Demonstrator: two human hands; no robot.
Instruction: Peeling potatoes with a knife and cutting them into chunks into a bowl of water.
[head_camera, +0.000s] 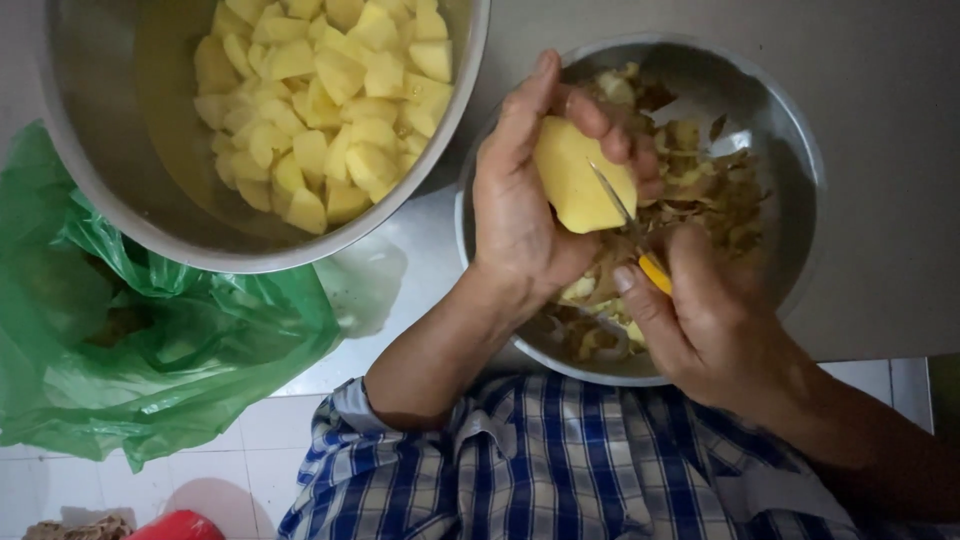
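Two hands meet over the steel bowl (790, 150) at the right of the frame. Your left hand (525, 205) grips a peeled yellow potato (575, 180) just right of the frame's centre, the thumb up along its left side and the fingers (610, 125) curled over its top and right side. Your right hand (710, 320), lower and to the right, is closed around a knife with a yellow handle (655, 272); its thin blade (610, 190) slants up and to the left and lies against the potato's right face. Both hands sit above a heap of brown and yellow peelings (715, 190) that fills the bowl.

In the upper left of the frame a larger steel pot (110, 150) holds many cut potato chunks (320, 100), pale yellow and piled toward its right side. Its rim comes close to the bowl's left edge. Under and to the left of the pot, a crumpled green plastic bag (150, 350) spreads across the lower left. The bowl rests on a grey counter (890, 60) that runs along the top and right. Your blue and white checked shirt (560, 470) fills the bottom centre, above white floor tiles (250, 460).
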